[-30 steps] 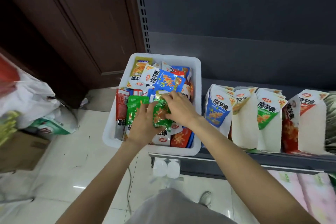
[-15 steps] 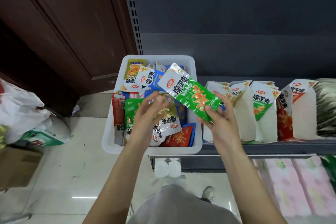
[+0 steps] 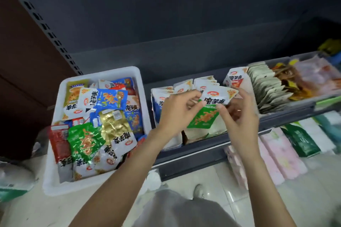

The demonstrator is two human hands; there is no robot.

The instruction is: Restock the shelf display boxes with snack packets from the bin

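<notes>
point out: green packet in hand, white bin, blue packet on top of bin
green packet [image 3: 203, 118], head view, on its green lower half
white bin [image 3: 103, 72], head view, on its far rim
blue packet [image 3: 108, 98], head view, on its blue middle

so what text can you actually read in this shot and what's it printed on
"魔芋爽": held green packet, gripped by left hand and right hand.
"魔芋爽", sideways: blue packet in the white bin.
"魔芋爽", upside down: gold packet.
Red oval logos and back labels: too small to read.
</notes>
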